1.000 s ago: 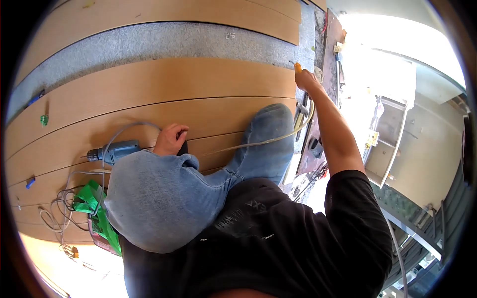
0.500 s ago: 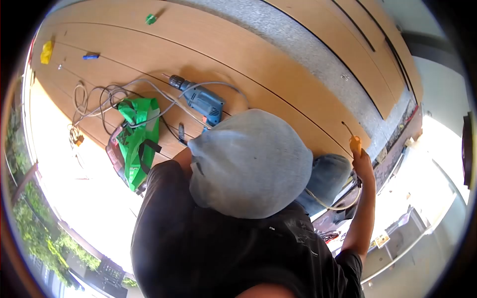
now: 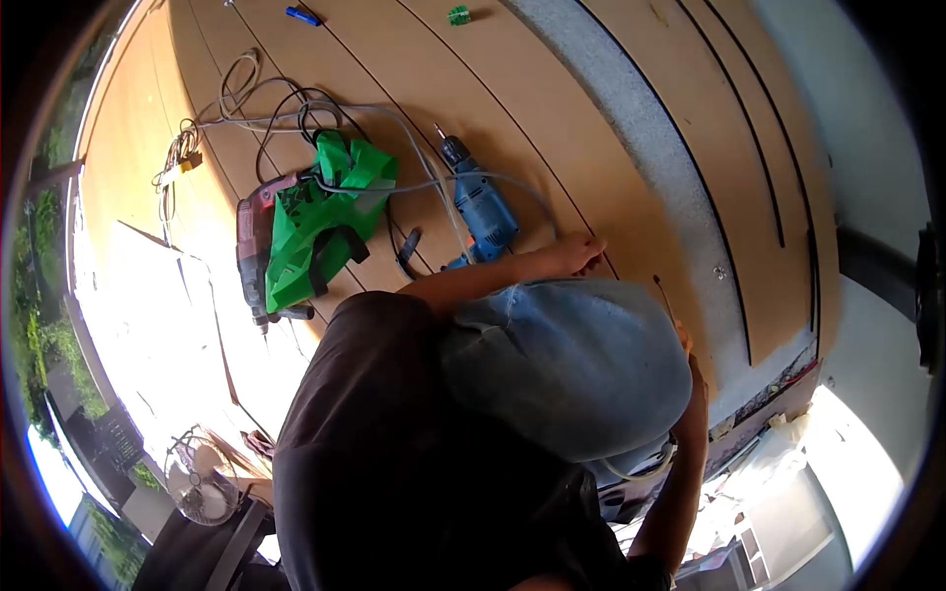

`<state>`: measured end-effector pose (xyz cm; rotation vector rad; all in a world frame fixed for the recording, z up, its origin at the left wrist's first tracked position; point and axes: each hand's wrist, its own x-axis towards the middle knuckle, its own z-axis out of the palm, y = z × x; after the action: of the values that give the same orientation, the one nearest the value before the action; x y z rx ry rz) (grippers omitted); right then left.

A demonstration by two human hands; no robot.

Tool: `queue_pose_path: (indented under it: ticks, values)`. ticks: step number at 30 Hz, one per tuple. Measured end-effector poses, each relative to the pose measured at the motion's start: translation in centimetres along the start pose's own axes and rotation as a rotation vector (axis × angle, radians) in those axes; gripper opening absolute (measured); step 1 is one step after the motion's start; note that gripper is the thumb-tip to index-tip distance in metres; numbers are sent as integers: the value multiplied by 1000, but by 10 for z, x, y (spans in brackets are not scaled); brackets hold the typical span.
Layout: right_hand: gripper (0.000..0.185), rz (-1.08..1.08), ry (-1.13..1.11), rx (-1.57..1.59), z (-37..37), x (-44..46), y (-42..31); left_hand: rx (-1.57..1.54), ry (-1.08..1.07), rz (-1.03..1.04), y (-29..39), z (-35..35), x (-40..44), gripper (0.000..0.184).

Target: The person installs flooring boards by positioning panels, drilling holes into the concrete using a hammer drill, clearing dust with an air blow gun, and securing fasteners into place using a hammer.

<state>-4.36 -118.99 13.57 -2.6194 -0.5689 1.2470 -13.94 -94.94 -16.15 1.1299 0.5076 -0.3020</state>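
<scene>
My right hand (image 3: 693, 366), partly hidden behind my raised knee in blue jeans (image 3: 572, 364), is closed around the handle of an orange-handled screwdriver (image 3: 682, 337). Its thin shaft points up toward the boards. In front of the knee, my left hand (image 3: 572, 255) is low over the brown planks with its fingers curled together; what they hold, if anything, I cannot make out. Just left of that hand lies a blue power drill (image 3: 483, 209) with a bit in its chuck, its grip partly behind my forearm.
A green bag (image 3: 330, 231) lies against a dark red power tool (image 3: 254, 236), with tangled cables (image 3: 236, 98) beyond. A blue marker-like object (image 3: 304, 16) and a small green object (image 3: 458, 15) sit farther off. A grey strip (image 3: 650, 148) separates the plank sections. A fan (image 3: 202, 483) stands lower left.
My left hand has come out from behind the knee and reached over the planks. The view has turned, and my right hand with the screwdriver now sits closer behind the knee.
</scene>
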Motion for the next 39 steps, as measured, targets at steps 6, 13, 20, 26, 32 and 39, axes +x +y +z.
queue_pose_path:
  ticks: [6,13,20,26,32,39]
  values:
    - [50,-39,141,152,3,48,-93,27,276,141,45,-47,6,27]
    - [41,-425,169,49,18,115,-180,708,1128,636,161,-225,24,20]
    - [39,-275,-16,526,23,164,-152,1053,1478,69,230,-359,30,60]
    - [33,37,499,1847,107,216,-70,811,1078,253,231,-341,33,54]
    - [30,20,-354,1041,137,186,-63,-91,170,746,260,-151,-41,47]
    - [32,-637,519,1141,16,74,-108,18,-372,548,292,-10,-104,51]
